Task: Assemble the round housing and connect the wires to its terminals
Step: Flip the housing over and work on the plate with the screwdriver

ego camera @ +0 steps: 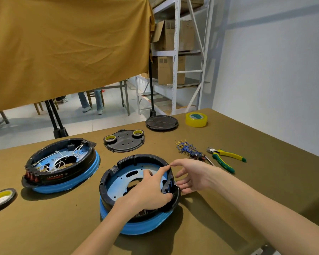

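At the near round black-and-blue housing (136,192), my left hand (151,190) pinches a dark plastic clip (167,183) onto the rim; right hand (190,175), open, steadies outside. I'd press evenly till seated.

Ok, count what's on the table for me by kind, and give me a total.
Round housings: 2 (one wired, one under the hands)
Flat black plates: 2 (holed one, round one)
Tape rolls: 4 (clear yellow, two on the holed plate, one at left edge)
Wire bundle: 1
Pliers: 1
Total: 10
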The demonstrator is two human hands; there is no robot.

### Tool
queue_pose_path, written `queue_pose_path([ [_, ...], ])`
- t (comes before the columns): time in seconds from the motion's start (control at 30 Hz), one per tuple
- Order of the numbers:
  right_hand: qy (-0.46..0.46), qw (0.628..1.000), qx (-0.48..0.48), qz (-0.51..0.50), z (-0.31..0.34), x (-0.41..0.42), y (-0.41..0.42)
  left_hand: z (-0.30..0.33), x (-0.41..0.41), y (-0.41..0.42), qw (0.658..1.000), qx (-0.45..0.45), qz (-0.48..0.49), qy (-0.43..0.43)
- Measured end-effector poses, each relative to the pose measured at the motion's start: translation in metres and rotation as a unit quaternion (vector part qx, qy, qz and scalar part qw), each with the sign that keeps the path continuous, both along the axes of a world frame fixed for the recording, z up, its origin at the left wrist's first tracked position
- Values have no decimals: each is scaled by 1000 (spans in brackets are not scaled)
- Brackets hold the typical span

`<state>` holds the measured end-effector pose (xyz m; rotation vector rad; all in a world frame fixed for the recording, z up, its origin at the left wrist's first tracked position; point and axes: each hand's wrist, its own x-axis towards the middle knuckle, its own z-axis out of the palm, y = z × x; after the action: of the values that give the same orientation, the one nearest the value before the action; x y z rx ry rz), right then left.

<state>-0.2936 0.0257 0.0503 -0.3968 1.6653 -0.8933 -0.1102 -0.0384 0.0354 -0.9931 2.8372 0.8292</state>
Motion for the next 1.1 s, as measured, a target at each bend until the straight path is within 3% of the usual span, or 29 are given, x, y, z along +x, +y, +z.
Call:
queue_pose_path([
  [0.23, -111, 993, -27, 31, 10, 6, -1, 18, 15, -2, 999, -14, 3, 33],
  [0.4, -202, 975, -85, 37, 27, 9, -1, 50, 25, 6, 973, -206, 23, 98],
  [0.5, -234, 963, -127, 46, 46, 17, -2, 74, 27, 10, 953, -260, 46, 146],
  [0.6, -271, 948, -162, 34, 59, 24, -4, 97, 34, 6, 954, -276, 75, 84],
  [0.77, -358, 913, -188, 61, 75, 47, -11, 118, 44, 8, 926, -350, 140, 30],
  [0.87, -290, 933, -198, 81, 83, 65, -17, 119, 48, 8, 910, -375, 174, 7],
  [0.97, -189, 961, -185, 78, 85, 76, -23, 113, 53, 7, 909, -371, 184, 43],
  [1.1, -99, 971, -195, 96, 84, 81, -31, 111, 55, 8, 892, -402, 194, 72],
])
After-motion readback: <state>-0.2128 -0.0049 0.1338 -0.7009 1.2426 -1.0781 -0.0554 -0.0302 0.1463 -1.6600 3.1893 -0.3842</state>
